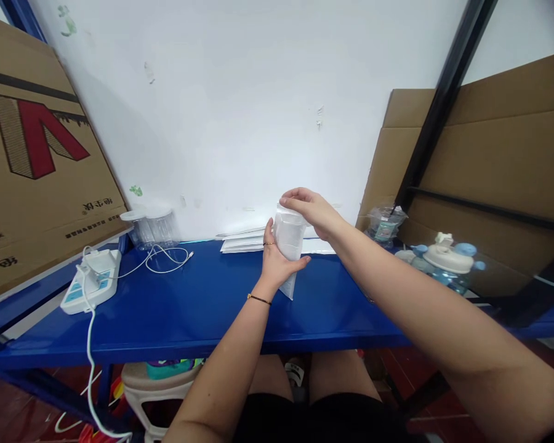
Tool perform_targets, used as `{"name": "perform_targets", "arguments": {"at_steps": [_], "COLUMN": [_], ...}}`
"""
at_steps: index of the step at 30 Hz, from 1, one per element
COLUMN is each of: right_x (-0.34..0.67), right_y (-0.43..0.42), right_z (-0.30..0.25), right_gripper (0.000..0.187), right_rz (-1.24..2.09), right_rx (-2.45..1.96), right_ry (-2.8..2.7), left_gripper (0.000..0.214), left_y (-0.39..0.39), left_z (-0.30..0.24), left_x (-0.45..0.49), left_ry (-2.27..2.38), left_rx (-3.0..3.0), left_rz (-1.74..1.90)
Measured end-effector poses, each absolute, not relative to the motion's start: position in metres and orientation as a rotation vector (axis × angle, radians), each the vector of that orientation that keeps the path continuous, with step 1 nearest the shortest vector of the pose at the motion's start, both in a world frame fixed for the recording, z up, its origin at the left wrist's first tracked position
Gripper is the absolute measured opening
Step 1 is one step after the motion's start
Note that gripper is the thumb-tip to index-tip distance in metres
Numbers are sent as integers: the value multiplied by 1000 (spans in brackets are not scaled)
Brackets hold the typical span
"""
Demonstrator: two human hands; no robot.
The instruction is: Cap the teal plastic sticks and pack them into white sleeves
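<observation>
A whitish, see-through packet (289, 237), perhaps a plastic pouch, is held upright above the blue shelf, its lower corner pointing down. My left hand (278, 263) is wrapped round its lower part, the thumb across the front. At the top edge, my right hand (311, 209) is closed, with thumb and fingers on the packet's rim. What the packet contains, if anything, I cannot make out. Behind it, a stack of flat white packets or envelopes (242, 240) lies against the wall.
On the blue shelf (203, 307), a power strip (95, 280) with a white cable (166, 258) sits at left, beside clear jars (159, 227). A bagged cup (385, 224) and a blue bottle with a white lid (449, 261) stand right. Cardboard (28, 154) flanks the left; a stool (154, 387) is below.
</observation>
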State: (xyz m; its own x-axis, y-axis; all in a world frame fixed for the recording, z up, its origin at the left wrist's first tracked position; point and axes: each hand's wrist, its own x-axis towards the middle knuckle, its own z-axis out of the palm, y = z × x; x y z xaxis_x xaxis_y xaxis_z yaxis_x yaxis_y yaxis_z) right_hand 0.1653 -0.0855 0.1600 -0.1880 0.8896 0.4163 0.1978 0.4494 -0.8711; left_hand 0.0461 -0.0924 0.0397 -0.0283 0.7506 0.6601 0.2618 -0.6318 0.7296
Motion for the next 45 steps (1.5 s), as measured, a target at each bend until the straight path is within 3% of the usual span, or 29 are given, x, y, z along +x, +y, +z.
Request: {"name": "perform_targets", "arguments": {"at_steps": [6,11,21,28,30,33,36,38,45], "right_x": [174,180,191,210,221,232,235,238,304], "right_y": [-97,-102,-83,-78,-79,-83,-87,-87,-35], "right_z": [121,105,139,153,151,145,142,145,146], "right_gripper": [81,91,59,63,64,50,32,35,28], "right_rz": [872,654,103,66,-49,-170,-122,-65,470], "right_rx": [-796,-683,-704,-793,-757,-777,-892,-1003,-1307], "right_ry": [-1733,-1955,-2410,-2486,-2359,-2302,-2462,-2486,-1743], "left_gripper": [116,106,67,36,34,38,41,43,50], "left_y": [-89,-91,-91,-82,-76,-70,-66,-61,-23], "left_z": [27,19,18,27,29,35,43,46,25], "left_x": [44,48,47,35,29,22,23,25,-5], "left_ry": [1137,1141,1006,1050,1040,985,891,823,1103], "left_rx": [1969,2087,2073,2014,1980,1920,1945,1949,1704], "left_rz": [1738,1717,1446,1337,1367,1289,1092,1042,1410]}}
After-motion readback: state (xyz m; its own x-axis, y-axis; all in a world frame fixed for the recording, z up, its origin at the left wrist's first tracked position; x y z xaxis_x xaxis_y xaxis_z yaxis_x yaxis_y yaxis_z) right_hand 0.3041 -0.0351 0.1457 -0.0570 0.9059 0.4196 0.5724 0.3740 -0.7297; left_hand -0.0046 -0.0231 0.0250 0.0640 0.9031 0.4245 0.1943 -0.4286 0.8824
